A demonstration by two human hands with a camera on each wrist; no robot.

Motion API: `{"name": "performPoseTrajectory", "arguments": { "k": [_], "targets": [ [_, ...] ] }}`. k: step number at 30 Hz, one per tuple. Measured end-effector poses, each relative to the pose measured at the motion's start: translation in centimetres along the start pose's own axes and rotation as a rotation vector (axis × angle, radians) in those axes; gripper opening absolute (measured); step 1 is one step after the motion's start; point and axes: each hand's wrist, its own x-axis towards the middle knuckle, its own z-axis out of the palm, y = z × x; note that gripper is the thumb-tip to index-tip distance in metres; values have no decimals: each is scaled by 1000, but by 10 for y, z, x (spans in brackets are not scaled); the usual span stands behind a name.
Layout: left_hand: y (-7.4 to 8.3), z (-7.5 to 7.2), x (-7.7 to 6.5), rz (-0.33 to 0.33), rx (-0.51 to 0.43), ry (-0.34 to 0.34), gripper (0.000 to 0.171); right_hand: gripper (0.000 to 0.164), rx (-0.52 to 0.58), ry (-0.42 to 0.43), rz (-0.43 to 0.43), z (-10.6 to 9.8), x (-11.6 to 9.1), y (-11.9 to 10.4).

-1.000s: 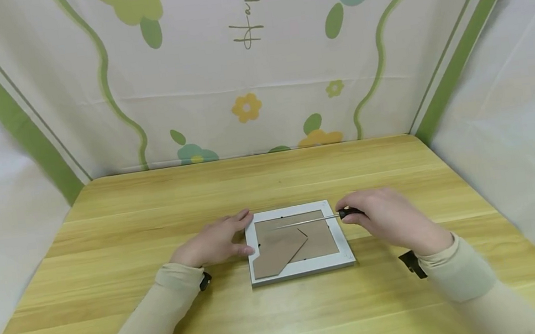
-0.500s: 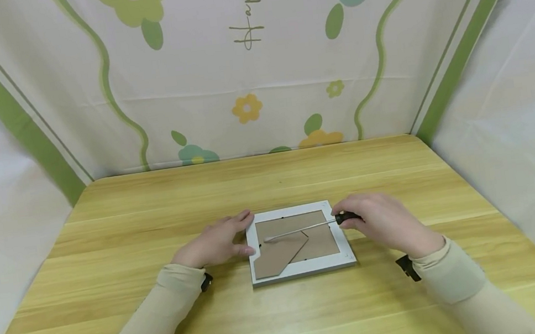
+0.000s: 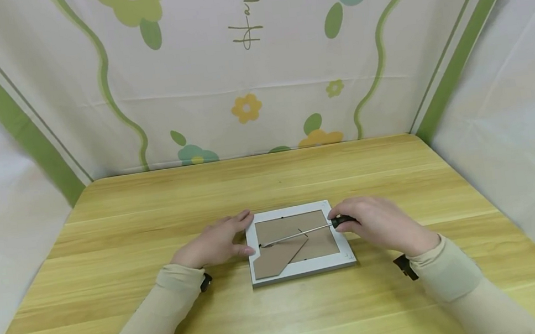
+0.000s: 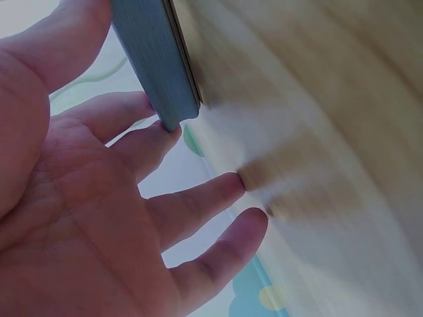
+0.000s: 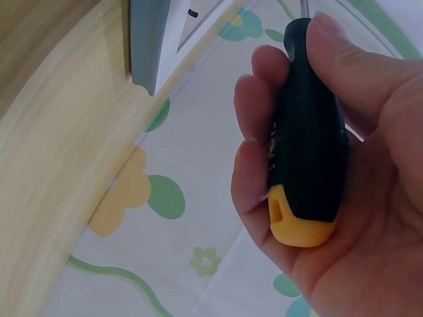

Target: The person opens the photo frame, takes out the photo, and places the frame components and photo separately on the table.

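Note:
A picture frame [image 3: 304,265] lies face down on the table, its white rim around a brown backing board [image 3: 317,244]. A brown stand flap [image 3: 274,261] lies on the board, and small dark tabs sit along the opening. My left hand [image 3: 214,242] rests at the frame's left edge, thumb on the rim and fingers spread; in the left wrist view, fingertips touch the frame's side [image 4: 155,59]. My right hand [image 3: 380,224] grips a screwdriver by its black and yellow handle [image 5: 307,132]. Its metal shaft [image 3: 301,233] crosses the board, the tip at the left tab [image 3: 260,245].
The wood-grain table [image 3: 286,320] extends around the frame on all sides. Behind it hangs a white cloth [image 3: 285,64] with printed flowers, and pale cloth sides [image 3: 518,130] stand at left and right.
My right hand has moved slightly left and toward me, bringing the screwdriver tip down from over the upper board to the left tab. The left hand and frame have stayed put.

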Motion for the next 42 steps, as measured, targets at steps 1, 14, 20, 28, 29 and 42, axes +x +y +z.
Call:
{"name": "performPoseTrajectory", "arguments": {
  "k": [1,14,20,28,29,42],
  "targets": [
    [0,0,0,1,0,1,87,23,2,-6,0,0,0,0],
    [1,-1,-1,-3,-15,2,86,16,-79,-72,-105,-22,24,-12],
    [1,-2,-2,-3,-14,0,86,11,-193,-83,-197,-40,43,-28],
    [1,-1,-1,4,-15,8,85,39,-336,-130,-267,-60,64,-54],
    [1,-1,-1,2,-16,8,85,41,-361,-140,-270,-62,66,-57],
    [1,-2,0,14,-15,20,84,39,-532,-174,-396,-79,92,-88]
  ]
}}
